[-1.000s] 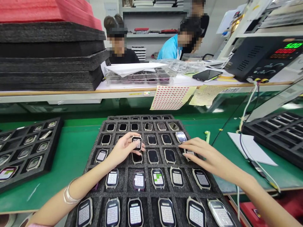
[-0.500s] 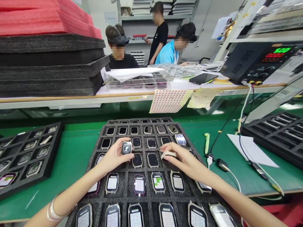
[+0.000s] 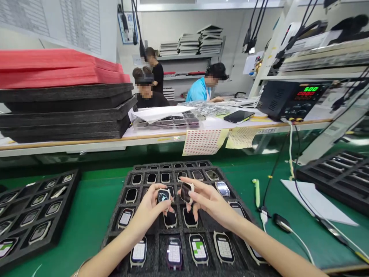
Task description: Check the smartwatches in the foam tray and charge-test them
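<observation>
My left hand (image 3: 151, 206) pinches a small square watch case (image 3: 163, 196) whose lit screen shows a dial on black. Close beside it, my right hand (image 3: 209, 200) grips a second, pale-framed watch case (image 3: 186, 191) by its edges, its screen dark and tilted towards me. Both are held above a black foam tray (image 3: 185, 252) with rows of watch cases in its compartments. Nearer rows have lit white screens, among them a purple-framed watch case (image 3: 174, 253) and one with green blocks (image 3: 198, 249). Dark-screened ones lie farther back, some partly hidden by my hands.
Another foam tray of watch cases (image 3: 43, 234) lies at left, and a black tray (image 3: 319, 175) at right. Cables, a small black charger (image 3: 281, 223) and white paper (image 3: 317, 204) lie right. A shelf edge (image 3: 161, 144) crosses behind, bearing foam stacks and a power supply (image 3: 294, 100). Co-workers sit beyond.
My hands have come closer together. The watch case in my right hand has turned from edge-on to show its dark screen. My view has tilted upward.
</observation>
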### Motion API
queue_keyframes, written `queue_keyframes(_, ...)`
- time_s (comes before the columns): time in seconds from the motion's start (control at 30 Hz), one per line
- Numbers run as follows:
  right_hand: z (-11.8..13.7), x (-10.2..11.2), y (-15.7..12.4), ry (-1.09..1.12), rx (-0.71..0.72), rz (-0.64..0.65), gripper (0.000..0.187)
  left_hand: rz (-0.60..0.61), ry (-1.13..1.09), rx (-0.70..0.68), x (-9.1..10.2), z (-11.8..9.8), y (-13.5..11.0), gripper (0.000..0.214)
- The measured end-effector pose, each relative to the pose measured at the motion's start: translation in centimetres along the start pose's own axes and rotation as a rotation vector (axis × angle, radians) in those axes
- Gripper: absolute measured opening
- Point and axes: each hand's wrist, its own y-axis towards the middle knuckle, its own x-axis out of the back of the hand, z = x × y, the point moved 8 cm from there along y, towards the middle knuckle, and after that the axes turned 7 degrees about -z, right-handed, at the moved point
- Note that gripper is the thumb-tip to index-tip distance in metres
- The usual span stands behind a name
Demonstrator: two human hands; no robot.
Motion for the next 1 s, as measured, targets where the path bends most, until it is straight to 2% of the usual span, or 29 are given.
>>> queue_keyframes(0.1, -0.7, 0.1, -0.1, 0.034, -0.016, -0.010, 0.048, 0.012, 0.022, 0.013, 0.0, 0.7, -0.4, 0.032)
queue_keyframes(0.3, -2.7, -0.7, -0.4, 0.148, -0.149, 0.124, 0.051, 0.001, 0.180, -0.051, 0.0, 0.9, -0.8, 0.032)
queue_keyframes(0.43, -3.0, -1.0, -0.4, 0.199, -0.187, 0.169, 0.048, 0.009, 0.296, -0.087, 0.0, 1.1, -0.8, 0.035)
queue_keyframes(0.6, -3.0, -1.0, -0.3, 0.207, -0.189, 0.198, 0.049, 0.023, 0.374, -0.062, 0.4, 1.8, -1.0, 0.031)
queue_keyframes(0.8, -3.5, -1.0, -0.3, 0.170, -0.197, 0.182, 0.044, 0.091, 0.468, -0.078, -0.2, 2.1, -1.7, 0.029)
queue_keyframes(1.0, -3.8, -0.9, -0.4, 0.138, -0.213, 0.142, 0.045, 0.073, 0.528, -0.143, 0.0, 1.2, -1.5, 0.027)
